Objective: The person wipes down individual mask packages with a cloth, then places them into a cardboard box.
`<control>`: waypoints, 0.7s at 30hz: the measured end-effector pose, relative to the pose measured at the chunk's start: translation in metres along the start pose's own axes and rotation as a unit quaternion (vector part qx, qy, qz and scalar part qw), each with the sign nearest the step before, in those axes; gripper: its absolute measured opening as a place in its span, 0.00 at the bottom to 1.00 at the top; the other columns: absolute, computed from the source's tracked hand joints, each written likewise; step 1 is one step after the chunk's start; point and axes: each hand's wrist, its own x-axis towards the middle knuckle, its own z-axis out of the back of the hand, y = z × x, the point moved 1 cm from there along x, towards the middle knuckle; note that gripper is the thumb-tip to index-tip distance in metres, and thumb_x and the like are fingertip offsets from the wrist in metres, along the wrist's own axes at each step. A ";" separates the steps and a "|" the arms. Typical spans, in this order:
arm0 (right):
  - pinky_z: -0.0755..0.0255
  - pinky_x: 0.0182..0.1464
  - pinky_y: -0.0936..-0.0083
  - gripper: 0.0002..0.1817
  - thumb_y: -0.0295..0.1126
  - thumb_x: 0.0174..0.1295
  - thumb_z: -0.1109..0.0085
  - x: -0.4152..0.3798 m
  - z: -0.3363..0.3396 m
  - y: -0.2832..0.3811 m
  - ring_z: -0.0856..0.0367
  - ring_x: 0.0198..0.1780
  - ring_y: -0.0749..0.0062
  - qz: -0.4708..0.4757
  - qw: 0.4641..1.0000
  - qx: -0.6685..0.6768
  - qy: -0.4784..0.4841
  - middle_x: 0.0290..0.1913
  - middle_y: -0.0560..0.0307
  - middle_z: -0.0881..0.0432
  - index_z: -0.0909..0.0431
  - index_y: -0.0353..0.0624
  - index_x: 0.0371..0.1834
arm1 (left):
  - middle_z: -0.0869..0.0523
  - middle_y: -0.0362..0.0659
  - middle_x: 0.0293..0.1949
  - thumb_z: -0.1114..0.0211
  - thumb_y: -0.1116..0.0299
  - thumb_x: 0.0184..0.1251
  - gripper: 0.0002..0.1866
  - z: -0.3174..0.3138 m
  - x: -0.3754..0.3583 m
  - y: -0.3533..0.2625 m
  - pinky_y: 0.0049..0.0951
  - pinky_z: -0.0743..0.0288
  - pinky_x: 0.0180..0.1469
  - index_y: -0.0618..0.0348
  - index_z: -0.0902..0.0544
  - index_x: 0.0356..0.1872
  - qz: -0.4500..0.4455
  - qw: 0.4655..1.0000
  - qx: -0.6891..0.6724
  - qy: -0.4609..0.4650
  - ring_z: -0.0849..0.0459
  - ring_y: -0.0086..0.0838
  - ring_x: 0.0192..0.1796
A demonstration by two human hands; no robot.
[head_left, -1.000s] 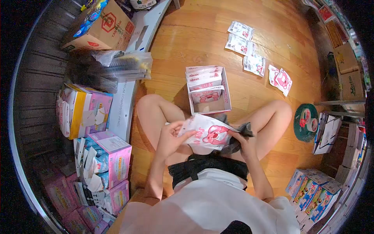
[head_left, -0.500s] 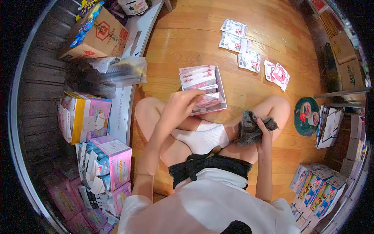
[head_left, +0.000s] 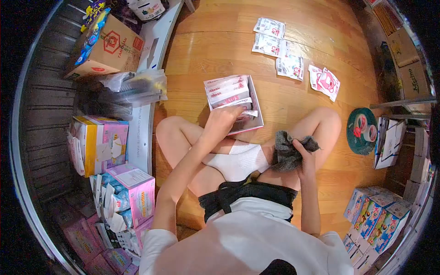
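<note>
An open white box (head_left: pixel 257 101) with pink edges stands on the wooden floor in front of my crossed legs, holding several upright white-and-pink packets (head_left: pixel 228 90). My left hand (head_left: pixel 224 121) reaches over the box's near left side, its fingers pinched on the top of a packet (head_left: pixel 247 113) near the front. The lower part of that packet is hidden in the box. My right hand (head_left: pixel 306 158) grips a crumpled dark grey cloth (head_left: pixel 288 153) above my right thigh. Beyond the box, several flat packets (head_left: pixel 289 67) lie on the floor, one with a pink bear face (head_left: pixel 326 82).
At the left, a shelf (head_left: pixel 140 137) bears a cardboard box (head_left: pixel 110 46), plastic-wrapped items (head_left: pixel 142 87) and pink boxes (head_left: pixel 142 197). Tape rolls (head_left: pixel 369 133) rest in a green round holder (head_left: pixel 355 143) at the right, above colourful boxes (head_left: pixel 382 227).
My left hand has shifted slightly within the front of the box, and the front packets stand differently. The grey cloth and my right hand have moved slightly left. The whole view has shifted a little.
</note>
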 end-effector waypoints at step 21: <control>0.28 0.51 0.76 0.13 0.28 0.54 0.29 0.018 0.004 -0.003 0.20 0.44 0.72 0.045 0.997 -0.055 0.030 0.40 0.59 0.17 0.20 0.40 0.41 | 0.23 0.45 0.52 0.32 0.79 0.51 0.28 0.001 -0.019 -0.002 0.41 0.33 0.58 0.50 0.20 0.57 0.030 0.985 0.080 -0.149 0.25 0.42 0.55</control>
